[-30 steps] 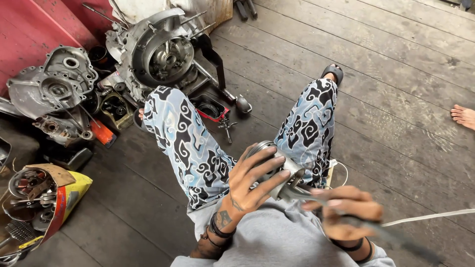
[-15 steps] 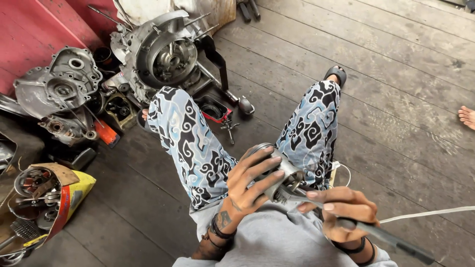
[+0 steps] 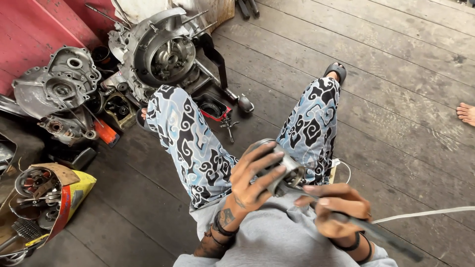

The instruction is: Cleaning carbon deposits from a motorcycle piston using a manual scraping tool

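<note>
Work in hand, unfinished by look: engine case open on floor, second case half apart beside it, loose parts in box.

Left hand fingers curled snug round grey metal part over lap. Right hand fist closed on long flat tool (tip touching part).

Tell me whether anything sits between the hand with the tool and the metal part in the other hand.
Nothing visible does. The left hand grips the round metal part over the lap, and the right hand holds a long dark tool whose front end already reaches the part's lower edge.
</note>
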